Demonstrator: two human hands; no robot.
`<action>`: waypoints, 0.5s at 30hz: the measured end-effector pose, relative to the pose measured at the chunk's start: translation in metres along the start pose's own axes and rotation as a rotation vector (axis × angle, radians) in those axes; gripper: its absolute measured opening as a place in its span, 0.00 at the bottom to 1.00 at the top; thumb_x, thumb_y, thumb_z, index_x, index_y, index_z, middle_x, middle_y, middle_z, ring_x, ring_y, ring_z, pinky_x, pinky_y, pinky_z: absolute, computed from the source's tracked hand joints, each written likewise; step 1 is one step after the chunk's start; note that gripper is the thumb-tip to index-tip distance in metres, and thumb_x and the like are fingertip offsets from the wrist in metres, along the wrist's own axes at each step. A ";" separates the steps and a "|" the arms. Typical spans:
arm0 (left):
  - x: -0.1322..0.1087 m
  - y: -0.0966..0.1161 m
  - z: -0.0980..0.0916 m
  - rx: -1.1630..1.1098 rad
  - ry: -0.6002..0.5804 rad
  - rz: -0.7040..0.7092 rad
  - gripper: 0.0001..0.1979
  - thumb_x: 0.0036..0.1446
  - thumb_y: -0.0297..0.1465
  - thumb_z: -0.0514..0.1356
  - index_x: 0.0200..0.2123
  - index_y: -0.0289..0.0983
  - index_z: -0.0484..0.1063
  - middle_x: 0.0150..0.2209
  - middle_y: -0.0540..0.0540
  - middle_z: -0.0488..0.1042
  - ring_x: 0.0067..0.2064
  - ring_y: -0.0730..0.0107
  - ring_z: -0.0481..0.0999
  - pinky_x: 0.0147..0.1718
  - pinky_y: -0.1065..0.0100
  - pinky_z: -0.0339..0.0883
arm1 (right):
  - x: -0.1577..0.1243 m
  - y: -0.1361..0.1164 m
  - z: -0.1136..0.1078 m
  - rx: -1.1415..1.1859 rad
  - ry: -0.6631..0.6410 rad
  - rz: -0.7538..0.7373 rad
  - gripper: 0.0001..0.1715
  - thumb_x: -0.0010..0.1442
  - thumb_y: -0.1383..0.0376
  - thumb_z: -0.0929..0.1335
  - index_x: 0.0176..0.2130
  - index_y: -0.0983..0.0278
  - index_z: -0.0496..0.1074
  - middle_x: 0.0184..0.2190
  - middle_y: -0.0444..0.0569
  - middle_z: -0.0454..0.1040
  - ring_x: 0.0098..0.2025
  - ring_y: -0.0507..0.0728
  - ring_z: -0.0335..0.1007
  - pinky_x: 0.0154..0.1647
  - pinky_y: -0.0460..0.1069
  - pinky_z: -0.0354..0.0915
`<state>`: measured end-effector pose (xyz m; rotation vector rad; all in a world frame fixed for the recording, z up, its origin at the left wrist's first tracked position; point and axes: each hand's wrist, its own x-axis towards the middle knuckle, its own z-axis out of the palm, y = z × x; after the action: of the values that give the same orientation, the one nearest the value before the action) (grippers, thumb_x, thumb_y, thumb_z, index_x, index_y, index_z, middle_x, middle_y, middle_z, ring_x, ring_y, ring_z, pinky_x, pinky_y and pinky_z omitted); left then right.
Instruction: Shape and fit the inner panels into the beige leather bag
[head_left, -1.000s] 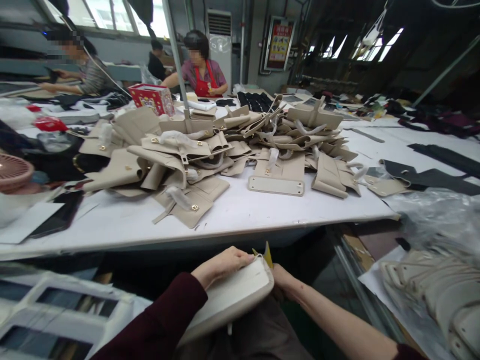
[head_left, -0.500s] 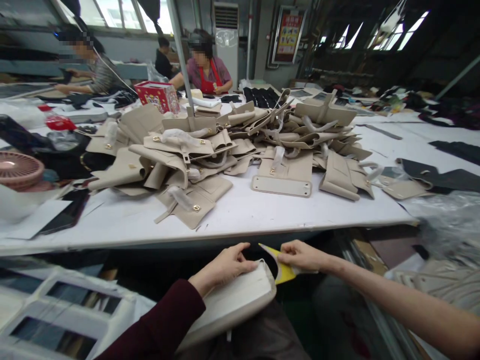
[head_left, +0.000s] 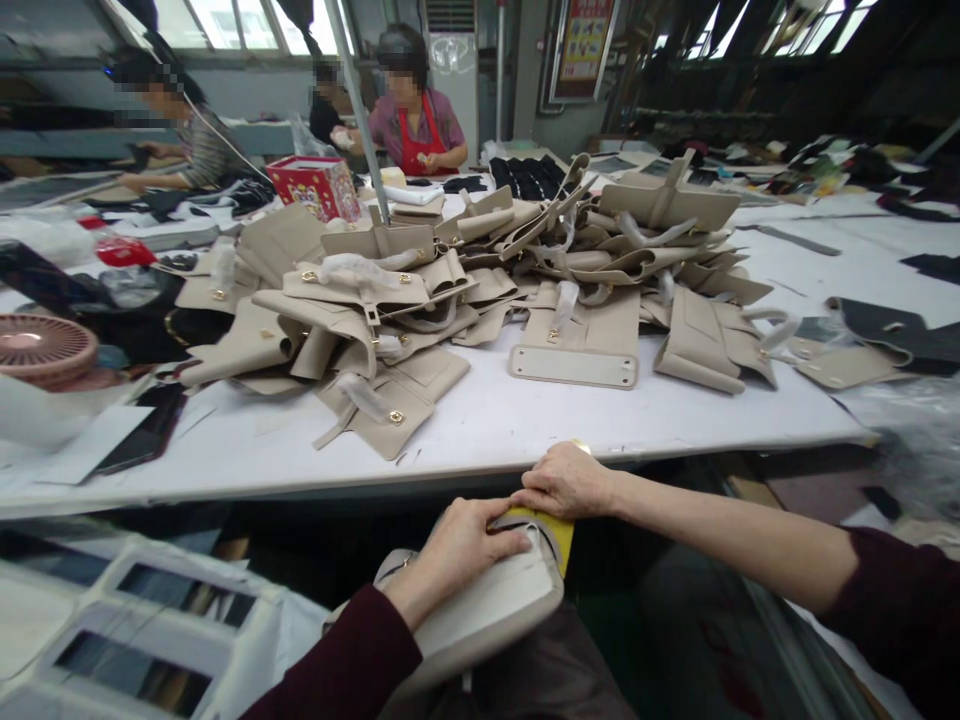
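On my lap lies a beige handbag body [head_left: 491,605] with a pale, whitish face turned up. My left hand [head_left: 461,550] is closed on its far edge, thumb on the pale face and fingers over the far side. A yellow piece with a curved grey edge [head_left: 562,540] lies against the bag's right end. My right hand [head_left: 566,482] pinches the top of the yellow piece, its fingertips close to those of my left hand. The far side of the bag is hidden by my left hand.
A heap of beige bag parts [head_left: 420,285] with wrapped handles and gold clasps covers the white table [head_left: 247,440]. A pink fan [head_left: 45,348] and a red box [head_left: 315,188] stand left. Several people work behind. A white frame [head_left: 172,610] lies lower left.
My right hand has moved left and up, bringing the yellow piece from beside the bag onto its end. My left hand still grips the bag. The view has shifted slightly.
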<state>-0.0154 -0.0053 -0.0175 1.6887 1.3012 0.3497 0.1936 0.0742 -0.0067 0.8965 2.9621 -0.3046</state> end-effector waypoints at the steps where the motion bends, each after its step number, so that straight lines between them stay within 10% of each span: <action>1: 0.000 -0.001 0.000 0.018 -0.002 0.001 0.21 0.54 0.47 0.61 0.42 0.39 0.80 0.31 0.48 0.77 0.31 0.65 0.70 0.30 0.70 0.56 | 0.000 0.000 0.000 -0.011 0.001 -0.012 0.32 0.69 0.49 0.57 0.27 0.64 0.76 0.23 0.54 0.78 0.24 0.56 0.70 0.26 0.50 0.43; 8: 0.001 -0.001 0.002 0.108 -0.002 0.002 0.20 0.56 0.48 0.60 0.27 0.37 0.76 0.20 0.53 0.63 0.24 0.74 0.59 0.24 0.71 0.47 | -0.001 -0.006 0.003 -0.053 -0.008 -0.019 0.35 0.71 0.50 0.54 0.29 0.64 0.77 0.24 0.54 0.79 0.26 0.57 0.73 0.25 0.49 0.43; 15: -0.002 0.009 0.002 0.214 -0.025 0.015 0.19 0.61 0.46 0.56 0.32 0.38 0.78 0.24 0.49 0.72 0.25 0.70 0.66 0.26 0.70 0.50 | -0.007 -0.014 0.008 -0.057 -0.031 0.053 0.35 0.72 0.51 0.54 0.30 0.65 0.77 0.24 0.54 0.79 0.24 0.57 0.73 0.25 0.49 0.45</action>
<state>-0.0092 -0.0078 -0.0113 1.8758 1.3464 0.2023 0.1918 0.0577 -0.0111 0.9528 2.8973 -0.2295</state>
